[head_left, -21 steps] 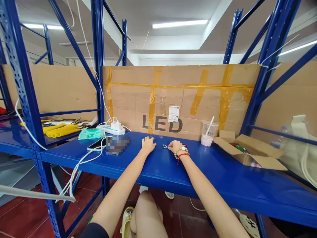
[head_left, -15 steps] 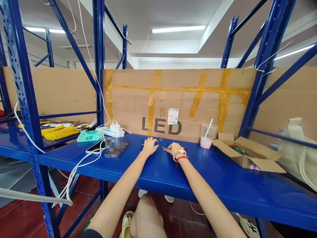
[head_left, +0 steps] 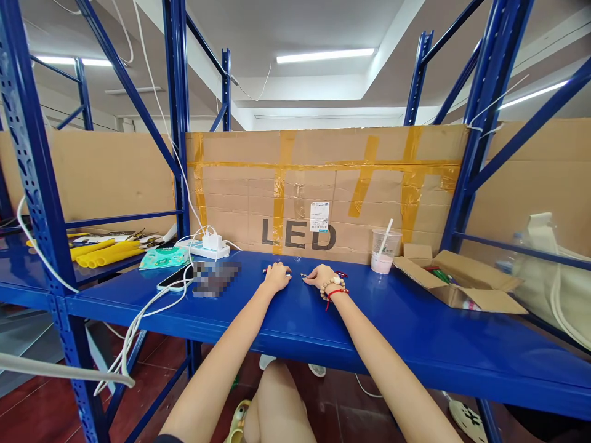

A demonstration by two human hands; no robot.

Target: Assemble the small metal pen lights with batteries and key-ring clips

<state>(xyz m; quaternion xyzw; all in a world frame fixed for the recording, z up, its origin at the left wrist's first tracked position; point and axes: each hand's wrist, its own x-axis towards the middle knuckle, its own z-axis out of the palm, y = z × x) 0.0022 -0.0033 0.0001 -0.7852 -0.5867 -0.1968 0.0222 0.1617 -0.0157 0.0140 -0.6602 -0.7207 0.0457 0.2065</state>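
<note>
A glossy blue metal shelf [head_left: 295,320] bore two half-curled hands — one thin stick [head_left: 265,271] poking out beneath the left hand [head_left: 277,278], one small piece [head_left: 303,276] at the right hand's [head_left: 322,276] tips, grips impossible to tell — beside one clear plastic cup [head_left: 383,263] and one open cardboard box [head_left: 490,300].

A single view from the person's head, near the blue shelf [head_left: 295,317], facing forward and down — forearms [head_left: 231,357] enter at the bottom edge, left hand [head_left: 277,278] and right hand [head_left: 322,277] show small near the centre, cardboard [head_left: 231,191] behind — with ceiling [head_left: 309,27] along the top.
</note>
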